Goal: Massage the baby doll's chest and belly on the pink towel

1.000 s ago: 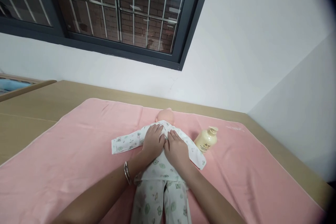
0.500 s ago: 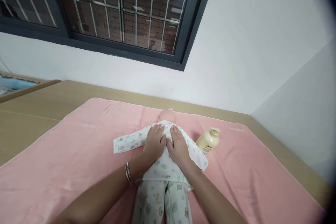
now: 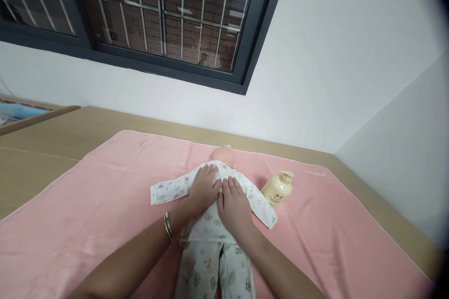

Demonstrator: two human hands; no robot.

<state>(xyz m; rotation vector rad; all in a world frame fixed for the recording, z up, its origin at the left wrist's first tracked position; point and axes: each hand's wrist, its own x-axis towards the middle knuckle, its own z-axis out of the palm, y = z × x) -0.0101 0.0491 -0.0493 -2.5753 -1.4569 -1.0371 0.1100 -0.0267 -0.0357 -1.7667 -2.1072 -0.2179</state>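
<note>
— Where's the baby doll in printed pyjamas (image 3: pixel 213 233)?
— On the pink towel (image 3: pixel 87 210), which lies on the tan table (image 3: pixel 42 149).
— And the cream pump bottle (image 3: pixel 278 188)?
— Lying right of the doll.

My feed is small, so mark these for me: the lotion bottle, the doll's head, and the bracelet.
lotion bottle (image 3: pixel 277 190), head view, on its cream body.
doll's head (image 3: pixel 222 154), head view, on the bare crown.
bracelet (image 3: pixel 168 227), head view, on the band at the left wrist.

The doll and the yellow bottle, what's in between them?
Only bare pink towel lies between the doll and the bottle, seen in the head view.
</note>
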